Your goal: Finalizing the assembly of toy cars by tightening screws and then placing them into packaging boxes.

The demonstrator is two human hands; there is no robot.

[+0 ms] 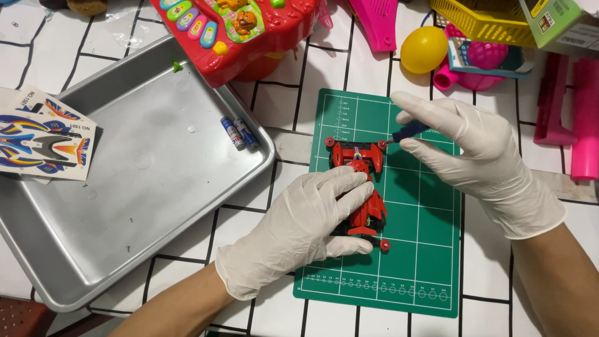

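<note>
A small red toy race car (362, 187) lies on a green cutting mat (424, 249). My left hand (306, 224), in a white glove, presses down on the car's middle and rear and covers part of it. My right hand (474, 156), also gloved, grips a small screwdriver with a dark blue handle (409, 131). Its tip points at the car's front right corner, beside a small red roller.
A metal tray (125, 206) at left holds two small batteries (239, 132); a sticker sheet (43, 140) lies over its left rim. At the back are a red toy keyboard (237, 31), a yellow egg (423, 48), a yellow basket (480, 22) and pink plastic parts (583, 118).
</note>
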